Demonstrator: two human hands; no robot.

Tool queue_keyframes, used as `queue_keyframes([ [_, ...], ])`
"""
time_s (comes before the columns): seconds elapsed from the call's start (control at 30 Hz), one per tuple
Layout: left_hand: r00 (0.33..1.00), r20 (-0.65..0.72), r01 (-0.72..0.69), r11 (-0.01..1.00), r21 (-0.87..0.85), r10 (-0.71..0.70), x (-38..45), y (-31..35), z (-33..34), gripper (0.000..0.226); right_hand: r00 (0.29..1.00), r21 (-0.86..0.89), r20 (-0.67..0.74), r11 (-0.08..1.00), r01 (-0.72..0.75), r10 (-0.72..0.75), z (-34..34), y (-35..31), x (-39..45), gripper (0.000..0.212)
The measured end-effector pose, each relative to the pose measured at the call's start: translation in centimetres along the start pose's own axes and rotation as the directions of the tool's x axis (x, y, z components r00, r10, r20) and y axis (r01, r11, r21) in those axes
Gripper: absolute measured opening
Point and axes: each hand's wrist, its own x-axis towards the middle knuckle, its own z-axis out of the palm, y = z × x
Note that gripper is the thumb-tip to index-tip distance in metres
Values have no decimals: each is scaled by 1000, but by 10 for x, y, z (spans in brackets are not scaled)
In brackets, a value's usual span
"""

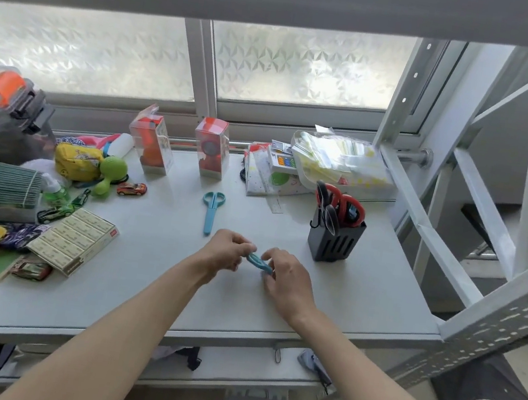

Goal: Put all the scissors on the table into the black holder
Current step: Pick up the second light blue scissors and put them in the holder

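In the lower middle of the frame, the left hand (225, 251) and the right hand (288, 280) meet over the grey surface (147, 285). The fingers of both hands are closed on small blue scissors (259, 263), mostly hidden. Another pair of blue scissors (211, 207) lies above them. Right of centre, the black holder (335, 241) contains red-handled scissors (341, 201).

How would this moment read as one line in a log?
both hands: left hand and right hand on blue scissors | second blue scissors on table | black holder: red, black pairs
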Motion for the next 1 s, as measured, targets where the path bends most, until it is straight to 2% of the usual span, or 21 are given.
queue_keyframes([
  [0.07,998,55,-25,1000,5,25,-10,9,8,10,998,-43,-37,998,45,-47,-6,4,-11,13],
  [0.17,990,113,-79,997,-6,79,-23,23,24,21,988,-38,-139,998,55,-60,-15,13,-27,9],
  [0.3,988,17,-152,986,-70,153,-27,37,40,23,938,31,-347,999,27,-14,-38,31,-46,11],
  [0.4,979,-24,-205,978,-31,204,-27,42,52,24,862,179,-503,984,25,69,-68,40,-53,12],
  [0.57,959,-23,-281,959,39,282,-16,51,78,75,639,382,-720,923,42,269,-131,49,-31,17],
  [0.67,944,-37,-326,943,70,329,-6,59,93,88,578,448,-754,888,105,312,-162,53,-6,23],
  [0.8,931,-41,-357,927,116,363,7,63,105,78,597,431,-755,892,140,271,-177,53,24,23],
  [1.0,924,-82,-356,920,164,372,16,66,110,55,769,430,-603,899,87,214,-158,63,45,29],
])
